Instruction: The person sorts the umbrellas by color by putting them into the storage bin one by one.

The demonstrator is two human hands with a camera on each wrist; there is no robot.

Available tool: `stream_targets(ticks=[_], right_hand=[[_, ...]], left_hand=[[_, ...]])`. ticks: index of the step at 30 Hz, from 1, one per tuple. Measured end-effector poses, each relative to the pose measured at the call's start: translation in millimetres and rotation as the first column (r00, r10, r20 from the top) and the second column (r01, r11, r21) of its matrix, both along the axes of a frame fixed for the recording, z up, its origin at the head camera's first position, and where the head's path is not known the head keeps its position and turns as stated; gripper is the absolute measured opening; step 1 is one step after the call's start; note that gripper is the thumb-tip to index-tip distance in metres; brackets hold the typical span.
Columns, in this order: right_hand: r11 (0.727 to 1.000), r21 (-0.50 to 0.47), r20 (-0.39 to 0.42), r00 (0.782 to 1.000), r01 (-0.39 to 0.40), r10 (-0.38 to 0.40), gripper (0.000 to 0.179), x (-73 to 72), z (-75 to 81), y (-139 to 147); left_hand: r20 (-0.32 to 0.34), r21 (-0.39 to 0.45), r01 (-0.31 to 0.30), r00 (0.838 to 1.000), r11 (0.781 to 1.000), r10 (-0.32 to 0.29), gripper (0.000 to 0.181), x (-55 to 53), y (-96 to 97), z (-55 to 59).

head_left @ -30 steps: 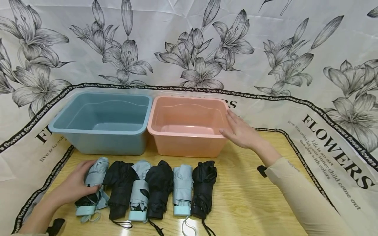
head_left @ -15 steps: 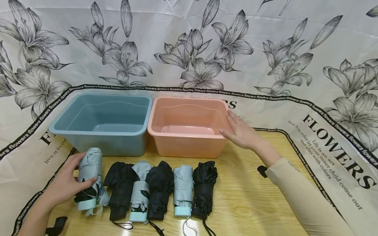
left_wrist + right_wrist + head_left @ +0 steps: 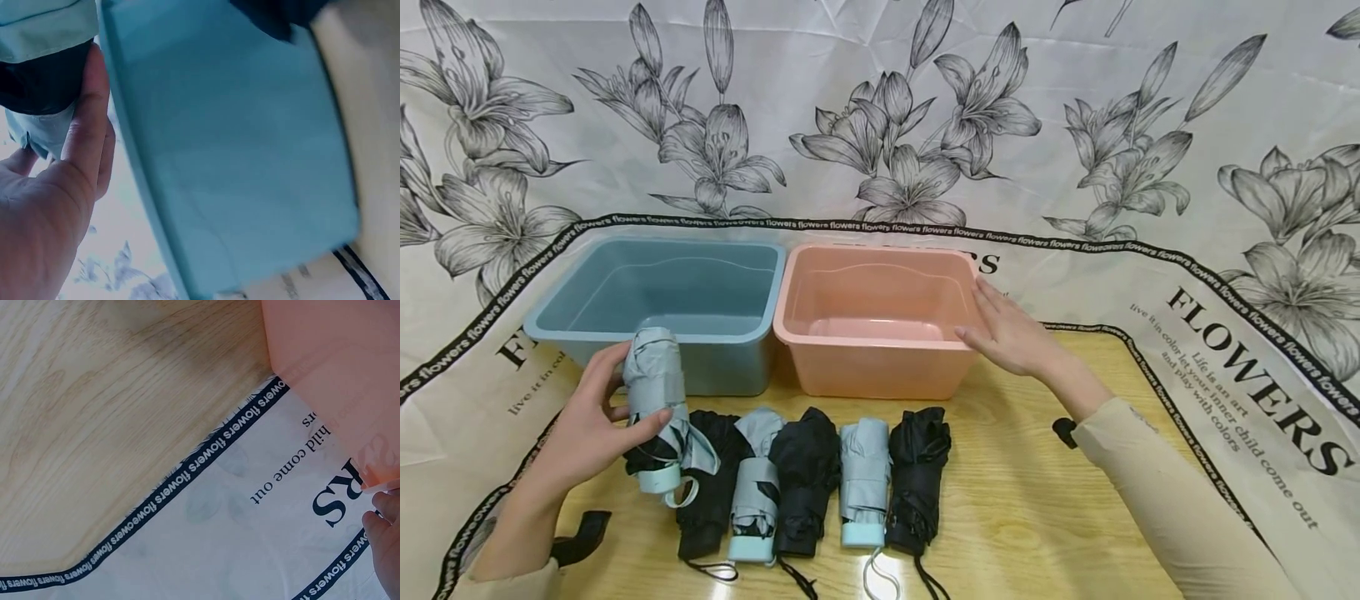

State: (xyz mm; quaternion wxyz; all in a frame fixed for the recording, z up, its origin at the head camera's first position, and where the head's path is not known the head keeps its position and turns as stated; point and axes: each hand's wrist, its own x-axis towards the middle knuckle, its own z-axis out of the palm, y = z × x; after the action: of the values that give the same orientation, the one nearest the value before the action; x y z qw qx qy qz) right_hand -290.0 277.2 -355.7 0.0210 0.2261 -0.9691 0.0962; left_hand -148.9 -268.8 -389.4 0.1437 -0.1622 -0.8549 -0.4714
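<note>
In the head view, my left hand [image 3: 580, 425] grips a folded light blue umbrella [image 3: 655, 375], held up in front of the blue bin [image 3: 647, 337] with its pale handle end and strap loop downward. The left wrist view shows the same umbrella [image 3: 47, 31] between thumb and fingers, beside the bin's wall [image 3: 231, 150]. My right hand [image 3: 1011, 333] rests at the right rim of the pink bin [image 3: 880, 367], fingers extended along the side and thumb over the front corner. Right of the held umbrella lies a row of folded umbrellas, starting with a black umbrella [image 3: 703, 525].
The row continues with a light blue umbrella [image 3: 754, 500], a black umbrella [image 3: 805, 483], another light blue umbrella [image 3: 863, 475] and a black umbrella [image 3: 917, 475]. Both bins stand side by side on the wooden table [image 3: 1030, 483]. A flower-printed cloth [image 3: 1075, 192] hangs behind and around the sides.
My left hand has lifted the light blue umbrella from the left end of the row and carried it up and rightward toward the blue bin. The right hand has stayed in place.
</note>
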Motion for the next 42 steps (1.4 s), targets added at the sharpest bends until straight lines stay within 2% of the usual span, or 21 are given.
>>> stream_targets(ticks=[8,13,19,28,37,40,42], right_hand=[[1.0,0.017,0.026,1.0,-0.015,0.015,0.091,-1.9,-0.1,-3],[1.0,0.027,0.037,0.999,-0.013,0.012,0.091,-2.5,1.4,-6],[1.0,0.017,0.041,0.999,-0.007,0.006,0.092,-1.8,1.9,-5],[1.0,0.008,0.046,0.999,-0.002,0.002,0.091,-1.7,0.9,-3],[1.0,-0.01,0.022,1.0,0.006,-0.005,0.091,-1.6,0.3,0],[1.0,-0.015,0.025,1.0,0.007,-0.006,0.091,-1.5,1.3,0],[1.0,-0.018,0.029,1.0,0.005,-0.004,0.09,-1.3,2.3,0]], left_hand=[[-0.06,0.096,0.032,0.998,0.995,-0.027,0.093,-17.4,37.7,24.5],[-0.045,0.155,0.04,0.998,0.987,-0.034,0.091,-30.8,63.1,41.1],[-0.041,0.184,0.008,0.999,0.983,0.0,0.09,-50.9,95.3,54.9],[-0.072,0.261,-0.01,0.997,0.965,0.03,0.085,-87.8,145.1,62.8],[-0.182,0.332,0.058,0.983,0.942,0.004,0.082,-123.1,200.9,59.5],[-0.155,0.313,0.023,0.987,0.95,0.028,0.084,-131.4,215.3,57.8],[-0.108,0.308,-0.002,0.993,0.952,0.037,0.087,-135.3,223.6,58.5]])
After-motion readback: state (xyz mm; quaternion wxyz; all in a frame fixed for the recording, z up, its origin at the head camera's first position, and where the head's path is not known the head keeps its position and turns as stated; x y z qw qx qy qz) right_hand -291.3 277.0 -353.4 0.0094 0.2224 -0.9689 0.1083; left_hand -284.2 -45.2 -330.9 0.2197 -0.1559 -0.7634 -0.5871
